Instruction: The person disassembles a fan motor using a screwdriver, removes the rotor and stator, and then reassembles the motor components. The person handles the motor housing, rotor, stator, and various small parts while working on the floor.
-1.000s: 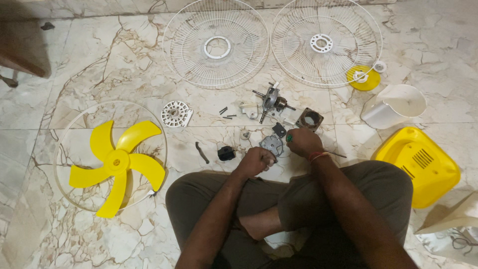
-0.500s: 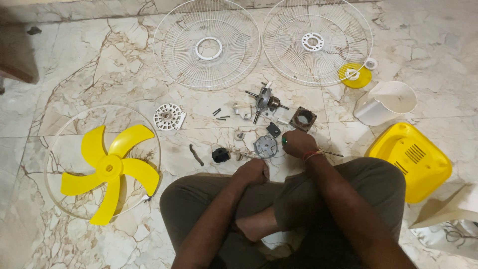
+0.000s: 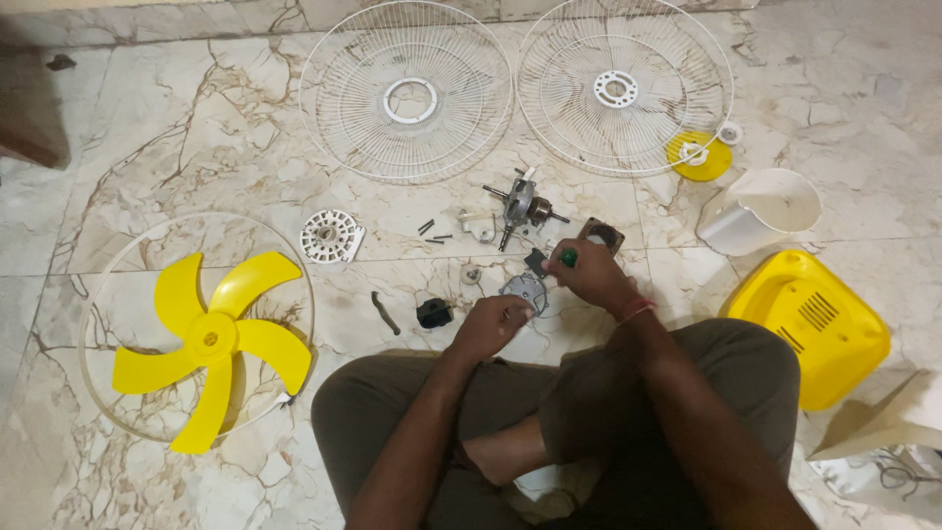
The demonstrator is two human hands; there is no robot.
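Right hand (image 3: 589,277) closed on green-handled screwdriver (image 3: 568,257); left hand (image 3: 496,324) pinches grey metal plate (image 3: 522,291). Best kept steady, driver square.

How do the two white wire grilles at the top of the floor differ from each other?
The left grille has an open ring at its centre, so the floor shows through; the right grille has a small solid white hub with holes. The right grille has a yellow disc at its lower edge; the left grille has nothing against it. Both are round, white and lie flat on the marble floor.
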